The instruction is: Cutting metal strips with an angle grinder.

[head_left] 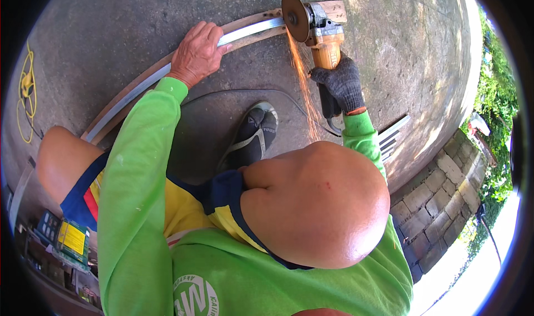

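My right hand [341, 84], in a dark grey knitted glove, is closed around the body of a yellow angle grinder [327, 48]. The grinder's brown disc [296, 18] meets the far right end of a shiny metal bar [251, 31], and orange sparks [303, 85] stream from there toward me. That bar lies along a long wooden plank [123, 92] on the ground. Bare, my left hand [198, 53] grips the bar to the left of the disc, fingers curled over its far edge. A dark cord [245, 89] runs from the grinder across the ground.
My shoe [258, 128] is on the concrete floor [139, 15] close to the sparks. Several cut metal pieces [392, 138] lie right of my arm. A yellow cord [26, 90] lies far left, and a green case [67, 239] sits lower left. Stacked concrete blocks [439, 202] stand at the right.
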A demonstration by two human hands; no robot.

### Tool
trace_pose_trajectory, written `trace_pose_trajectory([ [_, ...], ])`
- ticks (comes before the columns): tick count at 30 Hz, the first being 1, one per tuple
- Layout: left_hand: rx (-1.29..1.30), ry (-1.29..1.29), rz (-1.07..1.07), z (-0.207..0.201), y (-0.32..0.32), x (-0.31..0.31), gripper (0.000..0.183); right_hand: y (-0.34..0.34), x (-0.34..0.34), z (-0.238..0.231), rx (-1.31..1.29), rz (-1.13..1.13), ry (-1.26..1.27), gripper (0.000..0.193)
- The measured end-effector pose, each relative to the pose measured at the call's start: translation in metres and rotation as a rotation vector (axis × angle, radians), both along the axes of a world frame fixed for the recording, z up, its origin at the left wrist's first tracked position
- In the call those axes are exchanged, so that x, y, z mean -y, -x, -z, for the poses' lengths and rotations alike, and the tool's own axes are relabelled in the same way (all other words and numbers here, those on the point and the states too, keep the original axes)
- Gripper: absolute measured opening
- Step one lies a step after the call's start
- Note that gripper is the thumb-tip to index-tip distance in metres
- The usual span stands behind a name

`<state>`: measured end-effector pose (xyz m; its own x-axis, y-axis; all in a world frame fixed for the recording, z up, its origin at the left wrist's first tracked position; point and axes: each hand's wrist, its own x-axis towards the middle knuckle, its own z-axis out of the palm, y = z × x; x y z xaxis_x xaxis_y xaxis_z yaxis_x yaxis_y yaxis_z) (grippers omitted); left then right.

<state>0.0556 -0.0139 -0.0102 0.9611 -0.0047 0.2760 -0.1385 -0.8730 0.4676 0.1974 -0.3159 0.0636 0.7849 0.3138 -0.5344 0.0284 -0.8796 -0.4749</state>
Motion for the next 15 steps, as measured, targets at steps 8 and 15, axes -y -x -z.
trace_pose_trajectory([
  [8,0.008,0.009,-0.004,-0.0011,0.0000,0.0009,0.024,-0.0017,0.0008,0.0056,-0.023,0.038,-0.044,0.062],
  [15,0.000,0.012,-0.005,-0.0020,-0.0008,0.0010,0.025,-0.0004,0.0047,0.0061,0.060,-0.029,-0.075,0.057],
])
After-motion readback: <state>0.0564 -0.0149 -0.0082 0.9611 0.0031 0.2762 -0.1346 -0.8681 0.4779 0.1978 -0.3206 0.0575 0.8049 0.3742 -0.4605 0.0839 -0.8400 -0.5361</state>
